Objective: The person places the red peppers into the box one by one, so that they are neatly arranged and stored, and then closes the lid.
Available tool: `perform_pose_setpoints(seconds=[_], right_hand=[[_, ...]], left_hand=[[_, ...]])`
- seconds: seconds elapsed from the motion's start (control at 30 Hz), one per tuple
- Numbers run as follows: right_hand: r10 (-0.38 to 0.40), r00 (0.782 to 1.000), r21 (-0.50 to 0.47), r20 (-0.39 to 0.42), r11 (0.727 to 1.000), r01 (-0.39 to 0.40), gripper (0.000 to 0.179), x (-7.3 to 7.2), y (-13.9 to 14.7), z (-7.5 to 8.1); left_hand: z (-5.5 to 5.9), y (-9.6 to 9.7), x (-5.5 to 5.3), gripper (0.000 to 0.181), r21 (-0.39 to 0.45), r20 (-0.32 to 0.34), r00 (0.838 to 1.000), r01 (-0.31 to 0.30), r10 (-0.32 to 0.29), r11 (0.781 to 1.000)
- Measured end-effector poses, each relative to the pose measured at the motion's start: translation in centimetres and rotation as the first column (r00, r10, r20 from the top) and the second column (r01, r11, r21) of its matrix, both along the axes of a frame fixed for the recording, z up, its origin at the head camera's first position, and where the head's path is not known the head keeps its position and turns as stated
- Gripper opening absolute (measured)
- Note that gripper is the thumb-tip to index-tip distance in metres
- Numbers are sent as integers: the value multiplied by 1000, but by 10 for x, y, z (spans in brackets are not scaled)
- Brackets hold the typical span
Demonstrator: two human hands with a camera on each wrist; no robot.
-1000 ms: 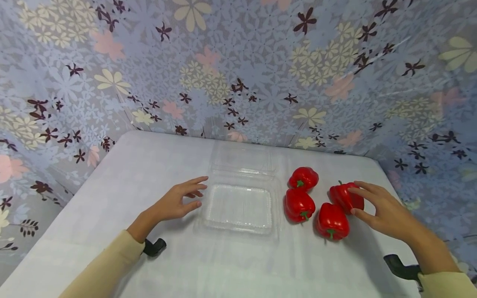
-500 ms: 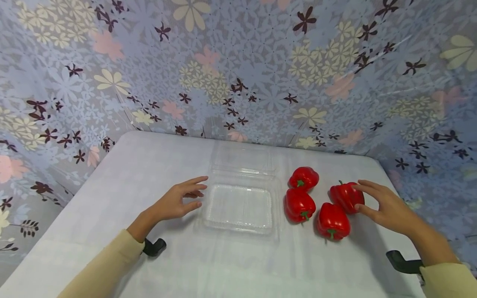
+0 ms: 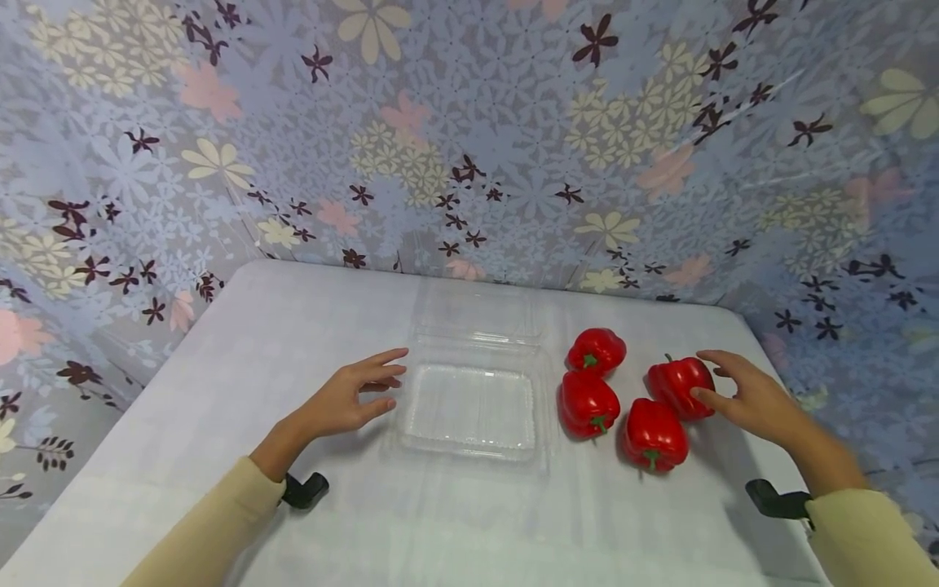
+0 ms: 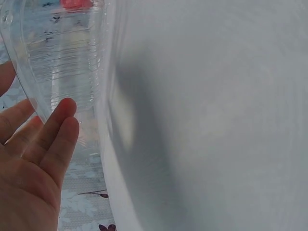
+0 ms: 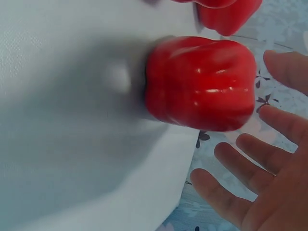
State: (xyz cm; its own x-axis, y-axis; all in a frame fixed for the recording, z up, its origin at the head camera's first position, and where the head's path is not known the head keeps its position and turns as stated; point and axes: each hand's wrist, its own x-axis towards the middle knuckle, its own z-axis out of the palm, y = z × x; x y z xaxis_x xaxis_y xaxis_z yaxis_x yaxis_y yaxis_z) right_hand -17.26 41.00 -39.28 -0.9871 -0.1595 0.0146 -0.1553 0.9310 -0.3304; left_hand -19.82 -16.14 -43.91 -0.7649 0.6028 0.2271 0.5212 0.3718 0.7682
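A clear plastic clamshell container (image 3: 469, 408) lies on the white table with its lid (image 3: 480, 314) folded back. My left hand (image 3: 348, 398) hovers at the container's left side, fingers extended and holding nothing; the left wrist view has the fingers close by the clear wall (image 4: 67, 62). To the right, my right hand (image 3: 759, 408) is spread beside the rightmost red bell pepper (image 3: 681, 387). In the right wrist view a small gap separates the fingers from that pepper (image 5: 202, 84). Nearer me sits another bell pepper (image 3: 655, 436).
Two more red bell peppers, one at the back (image 3: 596, 352) and one in front of it (image 3: 589, 404), sit between the container and the right-hand pair. A floral curtain (image 3: 469, 163) hangs behind the table (image 3: 308, 310). Dark wrist mounts (image 3: 778, 499) stick out below both wrists.
My right hand has shifted slightly away from me, its fingertips going from over the rightmost pepper to its right side. The left hand, container and peppers stay put.
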Motion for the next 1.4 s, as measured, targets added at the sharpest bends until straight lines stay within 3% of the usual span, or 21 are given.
perform_pose_setpoints(seconds=[0.2, 0.43, 0.7, 0.93, 1.4], right_hand=[[15, 998, -31, 59, 999, -13, 75, -8, -7, -5], [-25, 995, -33, 93, 999, 28, 81, -11, -7, -13], [-6, 1000, -25, 19, 1000, 6, 72, -6, -11, -18], [19, 993, -47, -118, 999, -25, 69, 0, -13, -24], [24, 987, -40, -156, 999, -31, 65, 2, -14, -27]], left_hand=[[1, 1, 1, 51, -5, 0, 1000, -11, 11, 1000], [1, 3, 1, 51, -16, -4, 1000, -9, 9, 1000], [3, 0, 1, 51, -39, -19, 1000, -12, 12, 999], [4, 0, -2, 51, -36, -38, 999, -7, 5, 999], [-1, 0, 1, 48, -21, -70, 997, -15, 14, 1000]])
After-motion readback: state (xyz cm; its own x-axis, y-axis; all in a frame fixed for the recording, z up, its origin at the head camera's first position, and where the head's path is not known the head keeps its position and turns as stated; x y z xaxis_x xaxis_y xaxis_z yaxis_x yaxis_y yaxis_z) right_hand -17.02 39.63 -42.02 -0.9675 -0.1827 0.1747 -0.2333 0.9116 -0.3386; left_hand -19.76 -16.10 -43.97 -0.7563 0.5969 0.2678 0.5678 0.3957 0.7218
